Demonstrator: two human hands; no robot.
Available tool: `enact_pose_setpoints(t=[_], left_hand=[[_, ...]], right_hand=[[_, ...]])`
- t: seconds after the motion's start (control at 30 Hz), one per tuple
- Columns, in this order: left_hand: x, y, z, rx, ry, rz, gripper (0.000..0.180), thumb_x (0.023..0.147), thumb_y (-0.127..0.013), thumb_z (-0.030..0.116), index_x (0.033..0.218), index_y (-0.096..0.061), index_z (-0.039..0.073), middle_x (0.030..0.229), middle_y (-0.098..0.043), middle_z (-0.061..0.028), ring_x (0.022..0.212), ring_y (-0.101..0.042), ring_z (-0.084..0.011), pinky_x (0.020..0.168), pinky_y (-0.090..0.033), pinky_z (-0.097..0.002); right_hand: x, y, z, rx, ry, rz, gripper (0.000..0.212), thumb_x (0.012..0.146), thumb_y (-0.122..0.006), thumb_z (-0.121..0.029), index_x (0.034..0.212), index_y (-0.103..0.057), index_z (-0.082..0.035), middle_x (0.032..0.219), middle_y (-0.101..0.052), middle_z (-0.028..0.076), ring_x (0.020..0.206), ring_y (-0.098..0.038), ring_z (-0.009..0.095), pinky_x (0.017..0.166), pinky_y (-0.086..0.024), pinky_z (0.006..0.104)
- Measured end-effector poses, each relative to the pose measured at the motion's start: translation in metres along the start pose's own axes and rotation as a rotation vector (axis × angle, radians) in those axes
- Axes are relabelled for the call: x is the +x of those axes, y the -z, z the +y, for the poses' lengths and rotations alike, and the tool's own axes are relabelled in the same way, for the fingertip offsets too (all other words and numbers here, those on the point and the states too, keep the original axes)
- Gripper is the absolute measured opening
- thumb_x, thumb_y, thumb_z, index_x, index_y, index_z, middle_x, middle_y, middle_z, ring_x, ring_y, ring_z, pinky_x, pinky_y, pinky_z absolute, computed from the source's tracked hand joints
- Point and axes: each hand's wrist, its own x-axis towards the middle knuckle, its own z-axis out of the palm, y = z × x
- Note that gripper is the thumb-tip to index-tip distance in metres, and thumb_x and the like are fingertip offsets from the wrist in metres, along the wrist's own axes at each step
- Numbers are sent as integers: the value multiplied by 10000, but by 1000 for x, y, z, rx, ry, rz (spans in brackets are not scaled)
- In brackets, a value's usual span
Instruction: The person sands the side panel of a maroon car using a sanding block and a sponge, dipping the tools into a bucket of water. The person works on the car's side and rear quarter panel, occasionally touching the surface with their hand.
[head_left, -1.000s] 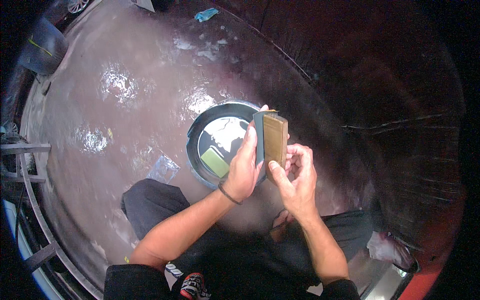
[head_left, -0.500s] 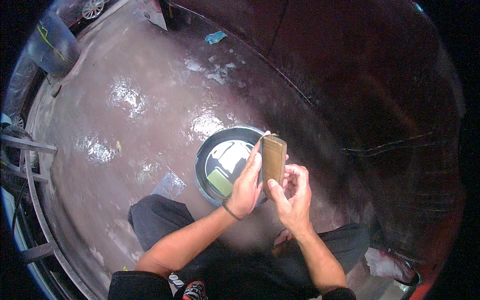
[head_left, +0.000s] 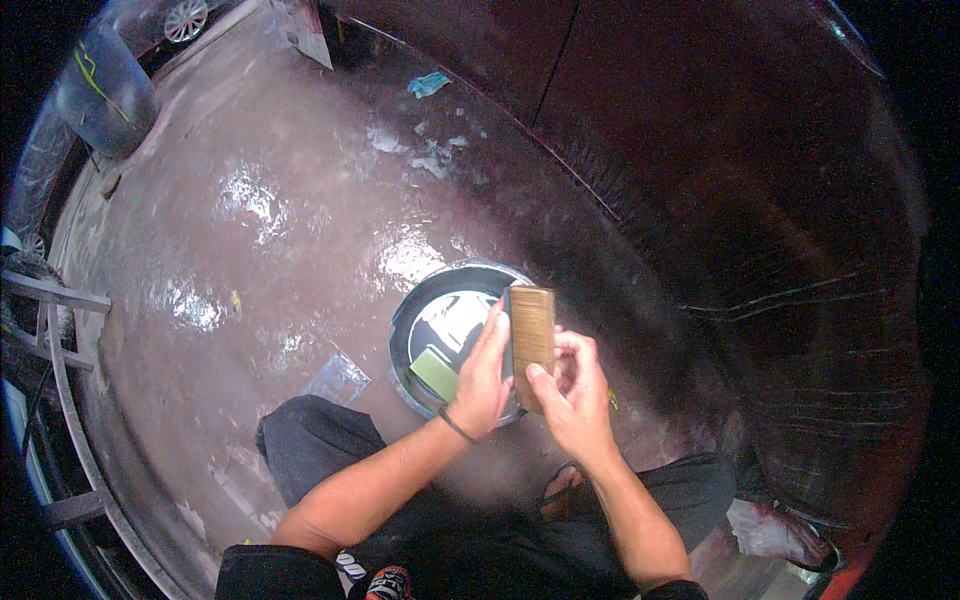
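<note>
1. Two bare hands meet just right of centre, holding a brown wooden block (head_left: 534, 340) with its long side running up the view, overlapping the right side of a round dark basin (head_left: 407, 325).
2. The right hand (head_left: 580, 400) is closed on the block: thumb on its lower face, fingers curled at its right edge.
3. The left hand (head_left: 482, 385) is fairly flat and only slightly bent, holding a thin grey sheet (head_left: 509, 300) along the block's left side. Its far fingertips are hidden.
4. The step in hand looks like keeping sheet and block lined up together. Any next move seems to call for even pressure from both hands, so that neither slips.
5. In the basin, a pale green pad (head_left: 434, 374) lies at the lower left, beside bright reflections.
6. Edges: the basin's rim curves close under the left hand, the dark trousers (head_left: 318, 445) bound the space below, and a dark red car panel (head_left: 720, 160) closes off the right.
7. More room lies leftward, over shiny wet floor (head_left: 300, 270); a clear plastic piece (head_left: 337, 378) lies there, near the knee.
</note>
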Motion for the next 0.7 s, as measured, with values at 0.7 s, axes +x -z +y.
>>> enact_pose_setpoints(t=[0.7], left_hand=[[50,112,-35,-26,277,523,362,1092,-451,287,1344,-569,55,1306,-659,-128,1220,-613,-286,1040,-505,-551]], right_hand=[[82,-22,22,-617,-216,-407,598,865,-710,-224,1421,-530,-94,1099,-750,223,1041,-745,371,921,-572,456]])
